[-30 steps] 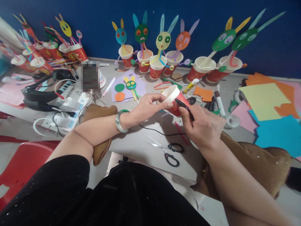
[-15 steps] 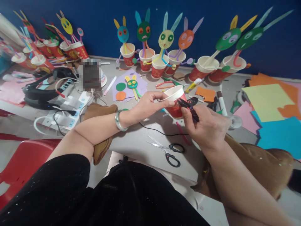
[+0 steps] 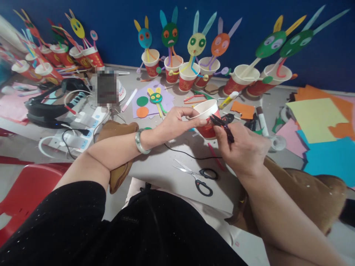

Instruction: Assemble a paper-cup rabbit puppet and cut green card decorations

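Observation:
A red paper cup (image 3: 207, 131) with a white rim is tilted above the table, its mouth toward the upper left. My left hand (image 3: 177, 123) grips it by the rim, thumb outside and fingers at the far edge. In my right hand (image 3: 242, 147) is a dark pointed tool (image 3: 223, 125), its tip at the cup's right side just below the rim. Whether the tip has pierced the wall cannot be seen. Scissors (image 3: 195, 174) with black handles lie partly spread on the table below. A green paper face (image 3: 155, 97) with yellow ears lies beyond my left hand.
Several red cups with paper-faced figures, such as a blue face (image 3: 145, 38), line the back wall. Coloured paper sheets (image 3: 327, 159) lie at right. A white power strip (image 3: 93, 123) with cables and a black headset (image 3: 44, 107) occupy the left. A thin black cable (image 3: 191, 157) crosses the table.
Both hands keep their grip, and the tool stays at the cup's side. Only the camera view has shifted very slightly.

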Demonstrator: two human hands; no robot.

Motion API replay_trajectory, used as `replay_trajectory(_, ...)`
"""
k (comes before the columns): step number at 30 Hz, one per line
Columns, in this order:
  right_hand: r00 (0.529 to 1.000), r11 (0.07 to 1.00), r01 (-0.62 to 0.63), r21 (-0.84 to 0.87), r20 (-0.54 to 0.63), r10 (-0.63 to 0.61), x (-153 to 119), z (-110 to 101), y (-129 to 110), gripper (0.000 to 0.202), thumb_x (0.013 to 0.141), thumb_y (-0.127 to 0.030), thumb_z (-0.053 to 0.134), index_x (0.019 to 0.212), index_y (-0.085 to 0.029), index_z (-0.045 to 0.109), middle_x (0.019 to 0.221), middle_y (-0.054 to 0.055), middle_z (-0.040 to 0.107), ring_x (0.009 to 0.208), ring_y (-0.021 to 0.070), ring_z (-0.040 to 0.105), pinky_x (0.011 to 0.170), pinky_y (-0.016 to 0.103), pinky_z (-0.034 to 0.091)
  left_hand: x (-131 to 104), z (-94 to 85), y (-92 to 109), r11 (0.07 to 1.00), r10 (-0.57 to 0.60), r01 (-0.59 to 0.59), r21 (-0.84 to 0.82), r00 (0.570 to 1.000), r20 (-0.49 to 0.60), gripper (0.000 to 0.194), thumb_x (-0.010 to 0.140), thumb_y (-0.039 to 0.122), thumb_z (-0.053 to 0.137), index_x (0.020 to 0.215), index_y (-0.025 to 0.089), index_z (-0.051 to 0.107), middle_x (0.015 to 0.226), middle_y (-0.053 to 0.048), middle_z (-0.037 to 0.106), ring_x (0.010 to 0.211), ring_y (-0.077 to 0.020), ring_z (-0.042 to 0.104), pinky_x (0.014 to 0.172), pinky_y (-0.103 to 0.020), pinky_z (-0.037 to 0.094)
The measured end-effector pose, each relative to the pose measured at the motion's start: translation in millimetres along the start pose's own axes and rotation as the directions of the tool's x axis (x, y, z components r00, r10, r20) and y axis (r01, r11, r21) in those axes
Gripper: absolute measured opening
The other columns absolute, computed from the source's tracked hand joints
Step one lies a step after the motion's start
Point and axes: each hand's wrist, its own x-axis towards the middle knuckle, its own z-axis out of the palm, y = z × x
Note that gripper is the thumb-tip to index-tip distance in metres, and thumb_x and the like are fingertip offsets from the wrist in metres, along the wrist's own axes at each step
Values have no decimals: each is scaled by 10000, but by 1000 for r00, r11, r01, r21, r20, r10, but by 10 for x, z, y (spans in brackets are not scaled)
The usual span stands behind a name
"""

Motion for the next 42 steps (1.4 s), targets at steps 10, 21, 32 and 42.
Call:
replay_trajectory(10, 1000, 1000, -1, 11, 17, 0, 9, -25, -3, 561, 1106, -609, 426, 778, -212, 651, 645, 61, 571, 605, 183, 514, 579, 338, 241, 14, -29, 15, 999, -18, 19, -26, 999, 33, 562, 774, 719, 903, 793, 169, 792, 827, -42, 781, 852, -163, 690, 830, -308, 524)
replay_trajectory(21, 998, 999, 32, -8, 51, -31, 52, -101, 6, 582, 1102, -605, 417, 705, -220, 599, 622, 59, 533, 591, 178, 454, 586, 350, 219, 19, -60, 74, 999, -31, 32, -10, 998, 55, 548, 774, 721, 899, 732, 194, 756, 790, -29, 761, 838, -170, 678, 802, -314, 540)
replay_trajectory(32, 994, 1000, 6, 27, 110, -9, 65, -133, 7, 554, 1093, -604, 457, 709, -227, 589, 638, 63, 549, 613, 189, 487, 602, 351, 228, 35, -100, 125, 998, -56, 54, 30, 995, 77, 542, 777, 710, 890, 700, 201, 724, 744, -25, 718, 815, -174, 659, 711, -305, 500)
replay_trajectory(42, 996, 999, 33, 40, 84, -37, 68, -119, 8, 579, 1100, -614, 423, 696, -227, 574, 599, 37, 478, 589, 173, 429, 596, 346, 214, 45, -115, 105, 998, -60, 57, 33, 994, 94, 552, 788, 720, 880, 695, 199, 722, 698, -23, 681, 804, -182, 655, 699, -311, 493)
